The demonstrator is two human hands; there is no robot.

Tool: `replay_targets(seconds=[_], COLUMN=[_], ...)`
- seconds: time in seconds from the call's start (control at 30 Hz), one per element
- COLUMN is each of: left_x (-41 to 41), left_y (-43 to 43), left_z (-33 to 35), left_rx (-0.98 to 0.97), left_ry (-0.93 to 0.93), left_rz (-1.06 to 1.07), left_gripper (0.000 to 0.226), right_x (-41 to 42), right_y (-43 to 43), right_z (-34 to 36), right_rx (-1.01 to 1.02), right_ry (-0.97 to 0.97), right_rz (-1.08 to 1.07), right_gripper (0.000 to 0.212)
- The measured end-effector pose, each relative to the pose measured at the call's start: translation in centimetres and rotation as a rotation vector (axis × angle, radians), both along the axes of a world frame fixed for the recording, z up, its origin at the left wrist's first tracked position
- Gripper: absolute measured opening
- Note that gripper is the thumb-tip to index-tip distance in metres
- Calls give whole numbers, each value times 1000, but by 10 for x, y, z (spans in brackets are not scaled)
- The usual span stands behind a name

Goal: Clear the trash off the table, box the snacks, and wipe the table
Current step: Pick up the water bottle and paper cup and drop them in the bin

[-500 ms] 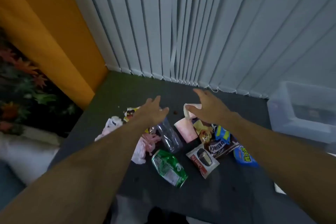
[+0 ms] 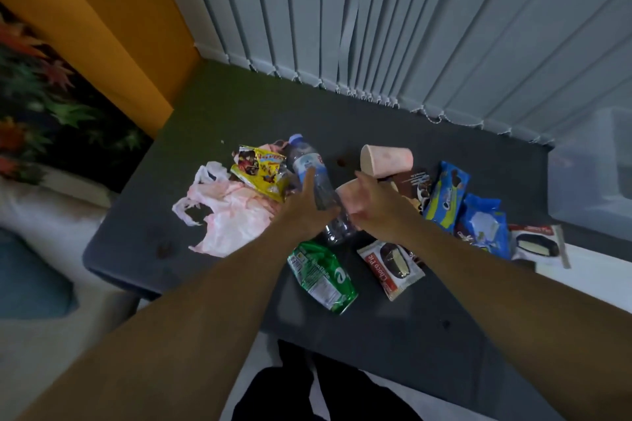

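Your left hand (image 2: 304,210) lies along the clear water bottle (image 2: 309,161), fingers fairly straight and touching its side, not closed round it. Your right hand (image 2: 374,205) hangs just beside the bottle's lower half, fingers curled downward next to the fallen pink cup (image 2: 349,193). The view is dim and the fingertips are hidden, so I cannot tell whether it grips anything. The bottle lies on its side in the middle of the tabletop (image 2: 376,325), cap pointing away from you, between the yellow wrapper (image 2: 261,169) and that cup.

The step looks like trash first, with the bottle as the opener. Wrap your left fingers round the bottle's middle rather than pressing on it, since thin plastic will likely roll or buckle under a flat palm. Lift straight up so it doesn't drag the wrapper or the pink plastic bag (image 2: 225,212) along. Let the right hand take the cup beside it. The second cup (image 2: 386,159) behind should nest with it. The crushed green can (image 2: 321,273) looks like trash too. Leave the Choco Pie pack (image 2: 390,267) and the blue cookie packs (image 2: 444,195); they look sealed and belong in the clear box (image 2: 588,174) at your right.
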State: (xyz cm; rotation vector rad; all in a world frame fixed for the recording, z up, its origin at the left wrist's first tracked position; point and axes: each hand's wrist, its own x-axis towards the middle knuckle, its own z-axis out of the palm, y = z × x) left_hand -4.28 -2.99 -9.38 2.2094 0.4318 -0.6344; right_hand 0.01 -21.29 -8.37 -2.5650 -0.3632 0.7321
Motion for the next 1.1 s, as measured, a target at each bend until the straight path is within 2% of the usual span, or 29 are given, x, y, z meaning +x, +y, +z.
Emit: replay_targets(seconds=[0.27, 0.4, 0.53, 0.67, 0.77, 0.93, 1.1], left_x=[7, 6, 10, 8, 2, -28, -72], left_y=[-16, -16, -4, 9, 28, 72, 125], left_z=[-8, 5, 10, 43, 57, 72, 70], left_rx=[-197, -320, -333, -320, -284, -144, -17], left_ry=[11, -47, -161, -310, -400, -448, -433], left_rz=[204, 280, 352, 307, 375, 422, 503], left_gripper=[117, 116, 118, 106, 99, 85, 84], right_x=[0, 7, 17, 26, 28, 27, 15], right_y=[-1, -2, -3, 7, 23, 64, 117], right_z=[-6, 1, 17, 34, 45, 57, 63], right_rx=[42, 102, 154, 204, 257, 310, 335], right_ry=[16, -13, -59, -155, -193, -214, -195], right_rz=[-65, -104, -117, -121, -107, -35, 74], right_gripper=[89, 88, 96, 88, 87, 83, 83])
